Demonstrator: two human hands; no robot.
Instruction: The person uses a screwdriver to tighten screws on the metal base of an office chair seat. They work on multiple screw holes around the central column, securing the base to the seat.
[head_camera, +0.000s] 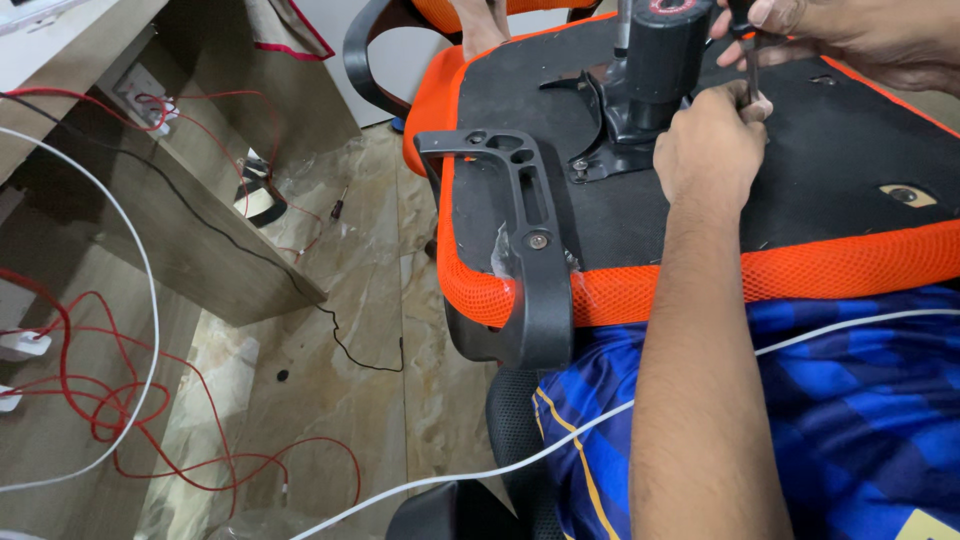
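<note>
The left hand (712, 140) and right hand (850, 35), fingers clamped on a thin dark-handled screwdriver (752, 70), could slip across the upturned orange-edged black chair seat (850, 150).

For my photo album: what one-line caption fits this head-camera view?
Both hands steady a screwdriver over an upturned orange office chair seat.

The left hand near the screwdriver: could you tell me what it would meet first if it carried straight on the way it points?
Probably the black mechanism plate bolted under the seat: the left hand points up-frame, and the plate looks right beside its knuckles, though depth is unclear.
</note>
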